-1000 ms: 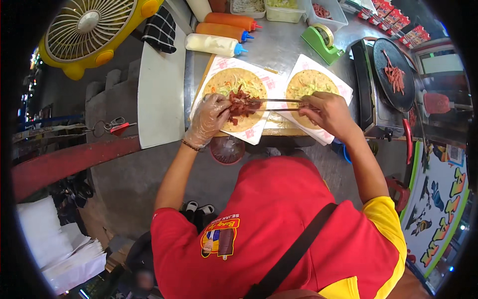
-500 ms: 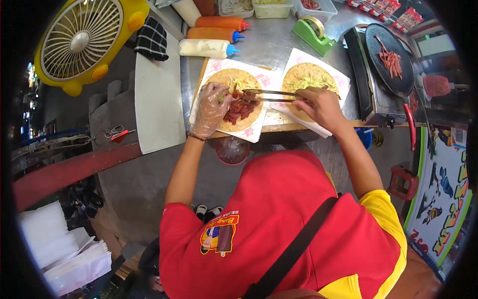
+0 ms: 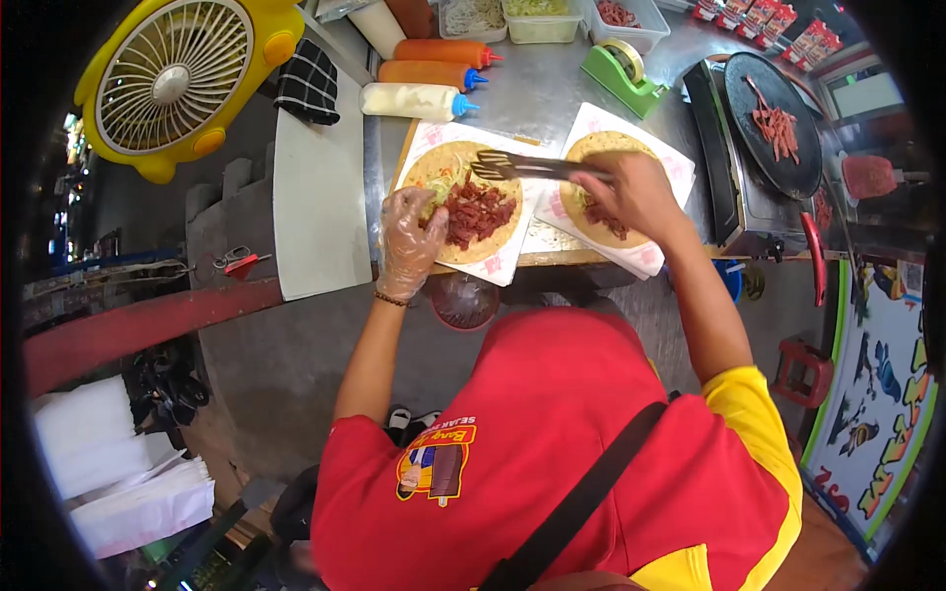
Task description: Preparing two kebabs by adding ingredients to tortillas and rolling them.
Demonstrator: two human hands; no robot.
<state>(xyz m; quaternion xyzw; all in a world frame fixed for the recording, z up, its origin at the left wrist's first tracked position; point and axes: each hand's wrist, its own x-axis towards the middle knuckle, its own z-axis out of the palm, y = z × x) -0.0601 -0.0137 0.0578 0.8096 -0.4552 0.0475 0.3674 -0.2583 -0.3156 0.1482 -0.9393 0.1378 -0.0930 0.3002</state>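
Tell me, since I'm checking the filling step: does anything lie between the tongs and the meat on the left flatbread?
Nothing visible does. The tongs, held in the right hand, hang just above the red meat on the left flatbread. The gloved left hand rests at its left edge, aside.

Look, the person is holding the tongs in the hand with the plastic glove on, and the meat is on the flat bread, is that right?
Not quite. In the head view the tongs are in the bare right hand. The gloved left hand rests on the edge of the flat bread, which does carry the meat.
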